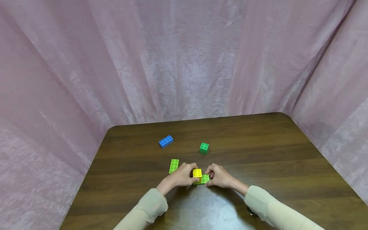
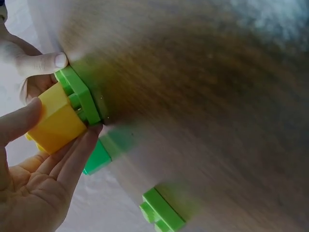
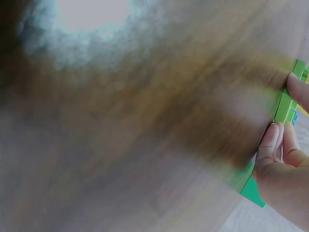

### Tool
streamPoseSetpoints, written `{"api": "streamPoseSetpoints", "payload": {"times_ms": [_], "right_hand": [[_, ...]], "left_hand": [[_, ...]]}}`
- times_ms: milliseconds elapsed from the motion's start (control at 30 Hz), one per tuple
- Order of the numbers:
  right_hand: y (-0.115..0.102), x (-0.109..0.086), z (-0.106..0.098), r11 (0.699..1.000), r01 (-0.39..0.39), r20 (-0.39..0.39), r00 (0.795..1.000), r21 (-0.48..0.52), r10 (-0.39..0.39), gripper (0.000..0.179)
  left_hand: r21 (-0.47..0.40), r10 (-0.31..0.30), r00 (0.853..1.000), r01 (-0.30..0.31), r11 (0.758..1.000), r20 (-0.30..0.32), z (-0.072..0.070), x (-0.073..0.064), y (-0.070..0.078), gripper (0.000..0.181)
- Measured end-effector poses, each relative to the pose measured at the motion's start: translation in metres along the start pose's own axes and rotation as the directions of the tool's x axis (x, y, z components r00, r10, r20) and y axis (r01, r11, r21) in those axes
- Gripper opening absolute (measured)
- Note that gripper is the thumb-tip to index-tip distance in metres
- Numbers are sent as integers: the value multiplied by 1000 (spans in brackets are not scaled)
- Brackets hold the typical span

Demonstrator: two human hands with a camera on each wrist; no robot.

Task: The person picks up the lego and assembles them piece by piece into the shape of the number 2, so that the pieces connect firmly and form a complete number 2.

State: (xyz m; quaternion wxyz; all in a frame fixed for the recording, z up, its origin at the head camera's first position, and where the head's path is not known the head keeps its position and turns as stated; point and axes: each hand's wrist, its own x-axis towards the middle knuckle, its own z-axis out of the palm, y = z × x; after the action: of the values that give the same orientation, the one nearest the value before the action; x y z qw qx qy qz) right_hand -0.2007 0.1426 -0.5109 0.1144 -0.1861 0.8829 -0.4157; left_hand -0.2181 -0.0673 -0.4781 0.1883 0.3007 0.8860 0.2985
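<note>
My left hand (image 1: pixel 183 174) holds a square yellow building brick (image 1: pixel 197 173) between thumb and fingers, over the left end of a lime-green building plate (image 1: pixel 205 179). In the left wrist view the yellow brick (image 2: pixel 55 118) is against the studded side of the green plate (image 2: pixel 82 94), and some studs show beside it. Thumb and fingers of my right hand (image 1: pixel 220 176) pinch the plate's right end. The right wrist view shows the right thumb and fingertips along the edge of the plate (image 3: pixel 284 107).
A second lime-green plate (image 1: pixel 173 166) lies just left of my hands. Farther back on the brown wooden table (image 1: pixel 258 143) are a blue brick (image 1: pixel 166 141) at the left and a small dark green brick (image 1: pixel 204 148). Pink curtains (image 1: pixel 184 64) hang around the table.
</note>
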Motion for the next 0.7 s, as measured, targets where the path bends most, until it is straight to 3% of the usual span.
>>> {"api": "streamPoseSetpoints", "payload": {"times_ms": [300, 700], "right_hand": [[2, -1, 0, 1000, 22, -12, 1000, -6, -22, 33], [3, 0, -1, 1000, 15, 8, 1000, 0, -15, 33]], "left_hand": [[-25, -15, 1000, 15, 1000, -12, 3, -3, -4, 31], [-20, 13, 999, -14, 1000, -29, 3, -5, -5, 35]]}}
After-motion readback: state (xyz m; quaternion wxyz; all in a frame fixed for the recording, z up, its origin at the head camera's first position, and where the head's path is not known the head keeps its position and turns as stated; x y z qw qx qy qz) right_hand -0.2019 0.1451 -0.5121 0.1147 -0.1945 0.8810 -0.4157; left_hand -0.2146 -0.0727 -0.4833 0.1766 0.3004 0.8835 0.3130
